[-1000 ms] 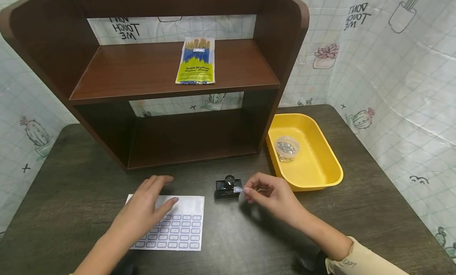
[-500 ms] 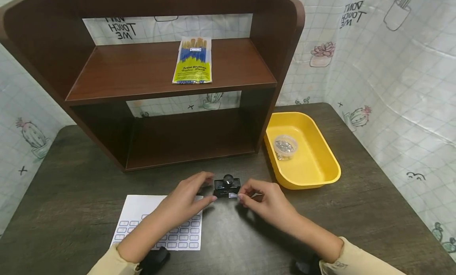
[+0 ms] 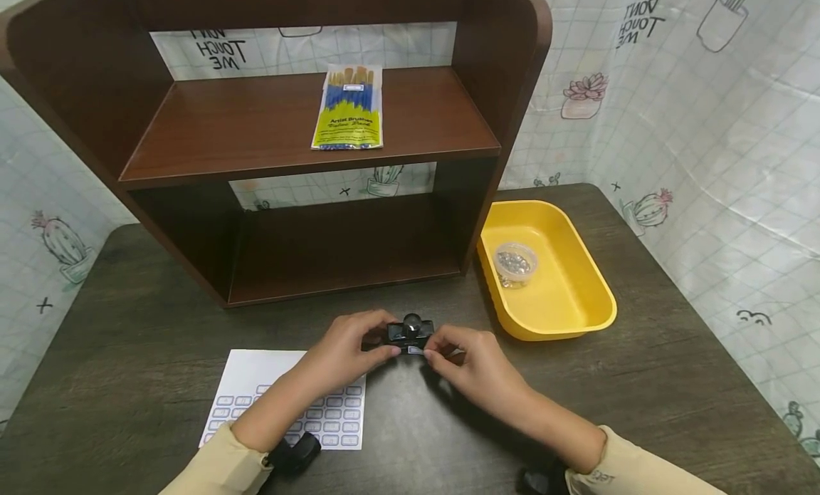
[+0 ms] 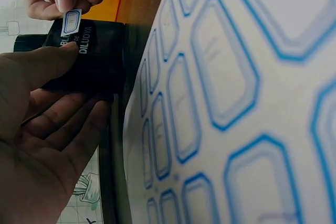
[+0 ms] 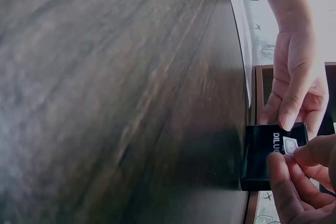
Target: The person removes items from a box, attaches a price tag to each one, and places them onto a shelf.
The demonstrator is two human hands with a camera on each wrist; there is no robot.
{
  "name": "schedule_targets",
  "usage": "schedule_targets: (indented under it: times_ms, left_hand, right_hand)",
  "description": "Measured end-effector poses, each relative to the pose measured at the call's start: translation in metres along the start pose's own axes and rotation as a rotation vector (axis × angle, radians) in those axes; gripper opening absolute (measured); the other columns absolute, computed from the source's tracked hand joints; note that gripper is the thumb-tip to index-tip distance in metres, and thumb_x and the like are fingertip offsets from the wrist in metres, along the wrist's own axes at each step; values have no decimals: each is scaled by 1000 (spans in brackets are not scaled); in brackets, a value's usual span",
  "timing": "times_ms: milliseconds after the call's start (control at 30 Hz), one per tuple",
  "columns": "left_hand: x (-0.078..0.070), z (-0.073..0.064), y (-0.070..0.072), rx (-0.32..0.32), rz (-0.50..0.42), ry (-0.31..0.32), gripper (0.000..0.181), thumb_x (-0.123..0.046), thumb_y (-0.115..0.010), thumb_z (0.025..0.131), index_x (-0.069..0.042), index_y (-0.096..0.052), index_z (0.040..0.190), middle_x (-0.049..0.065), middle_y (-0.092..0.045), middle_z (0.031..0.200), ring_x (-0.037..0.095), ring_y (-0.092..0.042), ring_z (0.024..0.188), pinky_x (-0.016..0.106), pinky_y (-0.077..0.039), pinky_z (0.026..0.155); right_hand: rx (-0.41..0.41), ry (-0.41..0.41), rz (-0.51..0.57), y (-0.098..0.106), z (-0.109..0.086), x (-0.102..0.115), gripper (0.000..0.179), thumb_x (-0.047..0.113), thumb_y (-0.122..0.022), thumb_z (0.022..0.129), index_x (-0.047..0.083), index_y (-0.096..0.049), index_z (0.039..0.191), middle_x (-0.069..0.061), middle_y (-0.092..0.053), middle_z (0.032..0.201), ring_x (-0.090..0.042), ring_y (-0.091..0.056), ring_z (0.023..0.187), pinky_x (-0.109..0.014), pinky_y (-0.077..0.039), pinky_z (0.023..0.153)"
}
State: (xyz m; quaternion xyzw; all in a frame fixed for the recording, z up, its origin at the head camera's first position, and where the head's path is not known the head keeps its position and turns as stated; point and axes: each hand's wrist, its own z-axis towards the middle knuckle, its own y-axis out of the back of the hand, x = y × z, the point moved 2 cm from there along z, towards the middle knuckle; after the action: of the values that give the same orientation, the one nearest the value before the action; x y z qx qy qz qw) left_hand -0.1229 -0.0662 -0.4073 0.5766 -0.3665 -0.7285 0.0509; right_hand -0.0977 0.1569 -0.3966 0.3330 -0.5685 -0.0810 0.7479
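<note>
At the centre of the head view, below the middle: left hand [image 3: 349, 344] with thumb on the front of the black box [image 4: 102, 61] and fingers behind it, gripping; right hand [image 3: 470, 356] pinching the edge of a small label [image 4: 72, 23] against the same face, just beside the left thumb. Black box on or just above the tabletop [image 3: 147, 367]; contact hidden. In progress, by judgement: placement of the small label, not yet released; full adhesion impossible to tell. Lower left, partly behind the left arm: label sheet [image 3: 265, 370], many labels remaining. Upper centre, on the brown shelf unit [image 3: 243, 128]: brush packet [image 3: 349, 114], similar label in place, presumably complete. Right of centre, in the yellow tray [image 3: 573, 288]: clear tub [image 3: 515, 261], no label discernible; possibly outstanding.
</note>
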Motion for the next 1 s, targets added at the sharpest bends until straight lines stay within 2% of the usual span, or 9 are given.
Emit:
schedule_targets:
  times_ms: [300, 500, 767, 1000]
  left_hand:
    - [1, 2, -2, 17, -4, -26, 36, -14, -83, 90, -15, -70, 123, 4, -77, 120, 17, -75, 108, 36, -61, 94]
    - [1, 5, -3, 15, 28, -47, 36, -20, -85, 88, -18, -71, 121, -2, -77, 119, 15, -72, 113, 42, -58, 100]
    - [1, 7, -4, 25, 41, -40, 34, -22, -84, 89, -19, -71, 121, -2, -77, 118, 13, -72, 110, 39, -58, 96]
    - [-2, 8, -4, 16, 61, -35, 31, -21, -82, 91, -18, -72, 121, -2, -78, 119, 16, -72, 116, 43, -58, 100]
  right_hand:
    - [-60, 80, -129, -6, -1, 5, 13, 1, -76, 91, 12, -70, 88, -1, -78, 86, -2, -69, 80, -21, -59, 67]
    - [-81, 67, -148, -9, -2, 5, 15, 1, -76, 91, 13, -69, 88, -1, -78, 87, -3, -69, 81, -23, -60, 69]
    - [-92, 63, -170, -12, -2, 8, 14, 1, -75, 91, 13, -69, 89, 0, -77, 86, -3, -67, 80, -28, -61, 69]
    - [-92, 55, -179, -13, -2, 9, 13, 2, -75, 92, 13, -69, 90, -3, -79, 86, -6, -71, 80, -29, -62, 70]
